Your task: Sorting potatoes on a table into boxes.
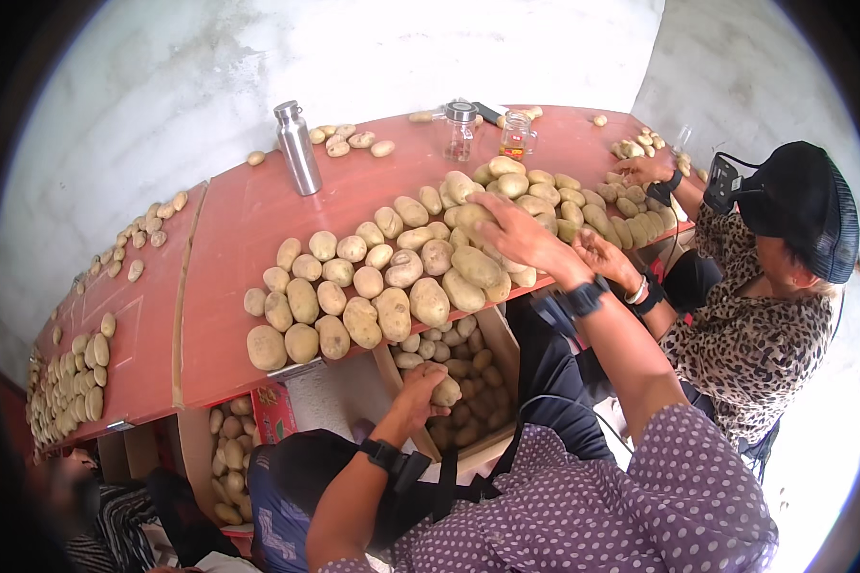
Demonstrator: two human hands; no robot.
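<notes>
My left hand [417, 395] is closed around a potato [445, 392], held over a cardboard box [395, 378] of potatoes below the table edge. Over the pile on the table, my right hand [522, 233] grips another potato [471, 217] between thumb and fingers. Larger potatoes [394, 314] line the front edge of the red table [222, 308], with smaller ones [322, 245] in rows behind them. Toward the right the potatoes [534, 190] are heaped in layers. Both of my wrists wear dark straps with small devices.
At right a co-worker's hand [600, 254] is close to my right forearm. A steel bottle [298, 148], a lidded glass jar [460, 130] and a glass mug [516, 136] stand farther back. Another box of potatoes [231, 458] sits lower left, near another person.
</notes>
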